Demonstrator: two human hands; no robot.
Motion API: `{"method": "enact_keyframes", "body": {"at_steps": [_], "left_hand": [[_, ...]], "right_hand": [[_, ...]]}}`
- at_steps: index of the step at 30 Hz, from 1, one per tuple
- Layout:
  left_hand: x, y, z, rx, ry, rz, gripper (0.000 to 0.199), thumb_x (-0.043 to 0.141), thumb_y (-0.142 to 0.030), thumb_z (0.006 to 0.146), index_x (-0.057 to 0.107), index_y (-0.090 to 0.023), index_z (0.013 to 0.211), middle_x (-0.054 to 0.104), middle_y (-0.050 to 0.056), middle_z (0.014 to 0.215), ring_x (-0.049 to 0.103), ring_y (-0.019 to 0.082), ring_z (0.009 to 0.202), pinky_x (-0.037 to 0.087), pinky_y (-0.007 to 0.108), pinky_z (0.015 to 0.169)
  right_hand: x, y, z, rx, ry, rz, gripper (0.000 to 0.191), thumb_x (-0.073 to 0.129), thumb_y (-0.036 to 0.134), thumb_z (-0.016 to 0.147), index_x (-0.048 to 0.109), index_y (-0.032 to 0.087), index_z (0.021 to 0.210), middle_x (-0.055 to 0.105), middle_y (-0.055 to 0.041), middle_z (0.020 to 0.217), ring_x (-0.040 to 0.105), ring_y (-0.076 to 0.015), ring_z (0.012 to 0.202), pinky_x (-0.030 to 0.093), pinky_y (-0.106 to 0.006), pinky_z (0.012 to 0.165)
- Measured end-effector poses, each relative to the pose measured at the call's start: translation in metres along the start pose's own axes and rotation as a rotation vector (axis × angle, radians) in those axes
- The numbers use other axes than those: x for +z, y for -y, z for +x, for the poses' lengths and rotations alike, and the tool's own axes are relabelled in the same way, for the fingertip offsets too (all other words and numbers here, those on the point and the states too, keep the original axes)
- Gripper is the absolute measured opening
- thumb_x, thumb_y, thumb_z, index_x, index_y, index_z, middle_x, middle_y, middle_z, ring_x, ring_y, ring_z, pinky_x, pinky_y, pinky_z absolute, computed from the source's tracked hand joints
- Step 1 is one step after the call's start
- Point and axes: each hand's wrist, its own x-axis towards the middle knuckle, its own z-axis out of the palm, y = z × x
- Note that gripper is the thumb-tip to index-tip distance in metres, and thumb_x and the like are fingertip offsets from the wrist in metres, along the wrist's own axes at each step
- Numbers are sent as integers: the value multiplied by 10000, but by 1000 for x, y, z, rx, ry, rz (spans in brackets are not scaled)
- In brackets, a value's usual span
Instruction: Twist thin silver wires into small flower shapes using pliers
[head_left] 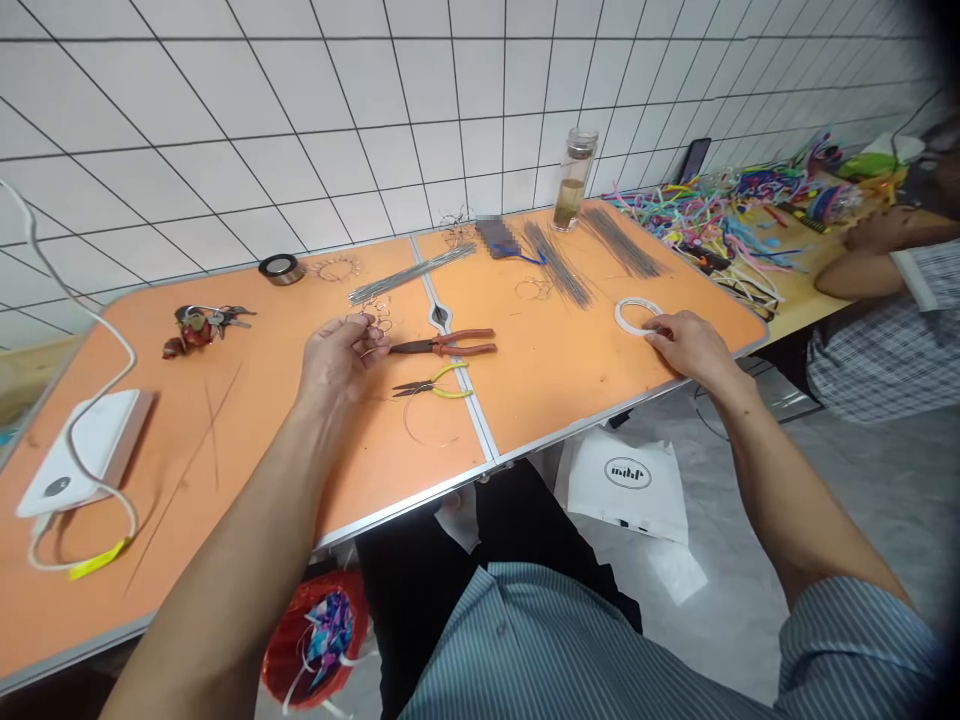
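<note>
Between the thumb and fingers of my left hand (335, 358) is a bent wire piece (377, 318) with small loops, held just above the orange table. My right hand (690, 345) pinches the near right edge of a flat white ring (627, 303), which lies on the tabletop and looks like a roll of tape. Beside my left fingers lie red-handled pliers (457, 344). Closer to me are smaller yellow-handled pliers (435, 386), with a thin curved wire (409, 420) next to them.
Wire bundles (412, 273) and a glass bottle (576, 180) stand toward the tiled wall. A black tape roll (281, 268), keys (214, 320) and a white power bank (90, 450) occupy the left. At right, another person's arm (862, 265) rests near colourful strips (750, 210).
</note>
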Motion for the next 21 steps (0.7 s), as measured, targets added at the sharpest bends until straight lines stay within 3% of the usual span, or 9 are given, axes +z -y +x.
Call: {"method": "enact_keyframes", "body": {"at_steps": [3, 9, 15, 21], "left_hand": [[-2, -2, 1, 7, -4, -4, 105, 821, -248, 854, 756, -167, 864, 704, 13, 709, 720, 136, 638, 660, 234, 648], [-2, -8, 1, 21, -5, -31, 52, 769, -213, 879, 755, -166, 862, 703, 14, 700, 707, 132, 615, 639, 219, 601], [0, -11, -1, 4, 6, -52, 104, 802, -247, 853, 741, -165, 871, 697, 8, 706, 711, 123, 617, 630, 217, 619], [-2, -11, -1, -13, 7, -56, 133, 790, -254, 809, 735, -161, 887, 701, 8, 720, 719, 127, 625, 636, 227, 639]], "right_hand": [[-6, 4, 8, -24, -11, -41, 367, 596, 380, 1061, 836, 201, 1273, 750, -159, 1173, 695, -317, 1104, 497, -398, 905], [-53, 14, 12, 36, 69, -330, 348, 584, 326, 1101, 833, 178, 1293, 765, -207, 1308, 662, -273, 1079, 369, -382, 796], [-84, 19, 1, 192, 69, -371, 263, 683, 260, 1018, 890, 159, 1145, 815, -227, 1173, 592, -201, 813, 327, -392, 727], [-88, 16, -26, 253, -15, -345, 151, 744, 217, 928, 884, 165, 947, 811, -229, 986, 464, -171, 617, 320, -403, 656]]}}
